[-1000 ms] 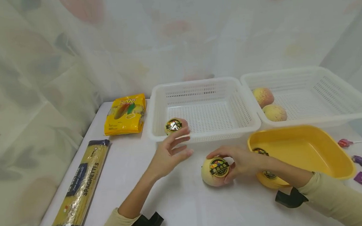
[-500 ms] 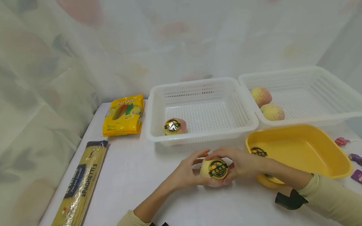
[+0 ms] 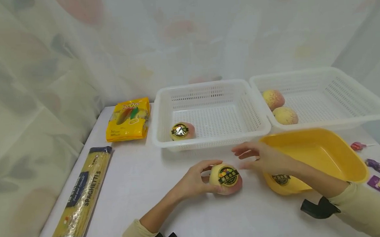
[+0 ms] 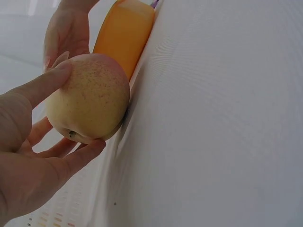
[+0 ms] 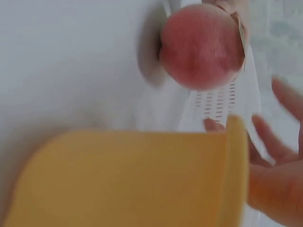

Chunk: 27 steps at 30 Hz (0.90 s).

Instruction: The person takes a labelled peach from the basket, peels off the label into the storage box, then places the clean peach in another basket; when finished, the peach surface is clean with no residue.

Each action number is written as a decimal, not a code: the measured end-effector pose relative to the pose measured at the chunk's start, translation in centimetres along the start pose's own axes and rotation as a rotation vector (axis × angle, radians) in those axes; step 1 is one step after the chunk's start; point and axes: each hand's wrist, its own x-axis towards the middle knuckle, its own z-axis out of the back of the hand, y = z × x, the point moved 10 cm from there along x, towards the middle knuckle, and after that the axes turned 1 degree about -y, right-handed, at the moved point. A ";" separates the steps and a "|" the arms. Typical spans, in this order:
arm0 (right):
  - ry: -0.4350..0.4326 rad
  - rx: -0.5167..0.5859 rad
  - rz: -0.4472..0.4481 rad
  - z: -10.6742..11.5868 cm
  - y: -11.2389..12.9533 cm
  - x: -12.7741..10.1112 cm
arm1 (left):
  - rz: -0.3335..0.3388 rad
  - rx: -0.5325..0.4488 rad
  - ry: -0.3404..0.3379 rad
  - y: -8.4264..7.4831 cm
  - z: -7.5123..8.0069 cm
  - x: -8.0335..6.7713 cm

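Peach point(image 3: 225, 179) (stickered) sits cupped in your left hand point(image 3: 193, 181) on the tabletop point(image 3: 141, 178); your right hand point(image 3: 264, 157), fingers spread, holds nothing, so a loose grip could let it roll.

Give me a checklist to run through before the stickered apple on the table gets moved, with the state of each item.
1. Grip: the left hand curls its thumb and fingers round the stickered apple: ok.
2. Right hand off the apple: it hovers open beside it, above the rim of the yellow tub: ok.
3. Apple lifted off the table: seems to rest on it: cannot tell.
4. Room in the left basket: one stickered apple at its front left, the rest bare: ok.
5. Right basket: holds two apples at its left end, none with a visible sticker: ok.
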 end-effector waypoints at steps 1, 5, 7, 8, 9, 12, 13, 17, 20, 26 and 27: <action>-0.017 0.062 -0.034 0.3 -0.3 -0.1 | -0.002 -0.001 -0.001 0.0 0.0 0.0; -0.012 0.353 -0.226 0.0 -1.9 -0.7 | -0.004 0.004 -0.009 -0.1 0.1 0.1; 0.014 0.436 -0.321 -0.6 -2.4 -1.0 | -0.004 0.008 -0.015 -0.1 0.1 0.1; 0.026 0.458 -0.357 -1.0 -2.6 -1.2 | -0.003 0.009 -0.018 -0.2 0.2 0.0; 0.035 0.471 -0.384 -1.3 -2.7 -1.3 | -0.003 0.010 -0.021 -0.2 0.2 0.0; 0.036 0.466 -0.446 -1.9 -3.0 -1.4 | -0.002 0.008 -0.027 -0.3 0.2 0.0; 0.033 0.455 -0.462 -2.0 -3.1 -1.3 | -0.001 0.008 -0.028 -0.2 0.2 0.0; 0.031 0.398 -0.502 -2.5 -3.2 -1.1 | 0.004 0.000 -0.031 -0.1 0.2 0.0; 0.032 0.375 -0.502 -2.9 -3.0 -0.7 | 0.002 -0.003 -0.034 -0.1 0.2 0.0; 0.005 0.374 -0.448 -3.0 -2.6 -0.3 | -0.001 0.004 -0.036 -0.3 0.0 -0.1; -0.001 0.374 -0.434 -2.9 -2.5 -0.3 | -0.001 0.005 -0.037 -0.3 0.0 -0.1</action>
